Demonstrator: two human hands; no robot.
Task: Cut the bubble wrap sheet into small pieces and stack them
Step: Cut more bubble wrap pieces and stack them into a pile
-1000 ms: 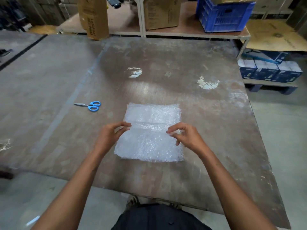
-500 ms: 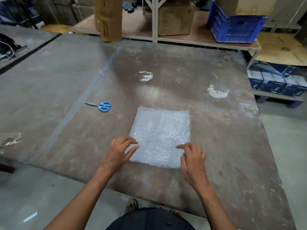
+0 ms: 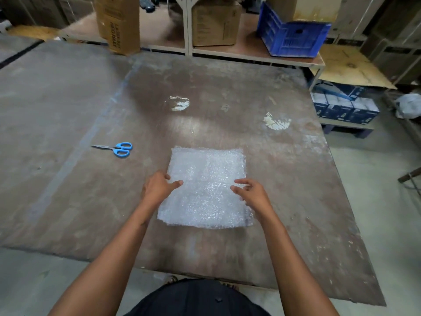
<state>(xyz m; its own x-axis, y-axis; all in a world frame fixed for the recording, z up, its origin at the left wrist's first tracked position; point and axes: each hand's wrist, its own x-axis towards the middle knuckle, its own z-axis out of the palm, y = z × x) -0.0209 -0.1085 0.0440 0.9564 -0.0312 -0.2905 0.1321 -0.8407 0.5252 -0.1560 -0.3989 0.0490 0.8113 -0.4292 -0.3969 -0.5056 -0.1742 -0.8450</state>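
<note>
Bubble wrap sheet [image 3: 206, 188]: lies flat on the near centre of the worn table [image 3: 68, 110], apparently folded into layers; near edge shows more than one ply.
Left hand [image 3: 159, 188]: at the sheet's left edge, thumb on top, fingers curled at the edge; appears to pinch it.
Right hand [image 3: 251, 192]: over the right edge, fingers loosely bent and spread; contact uncertain, grasping nothing that I can confirm.
Scissors [image 3: 117, 148]: blue-handled, closed, well apart to the far left, untouched.
Risk, layers: light film may spring open or slide once a hand lifts, skewing edges.
Risk, cutting: misaligned plies would give uneven pieces and a poor stack.
Risk, reach: one hand must leave for the scissors, so the sheet is unrestrained on that side.
</note>
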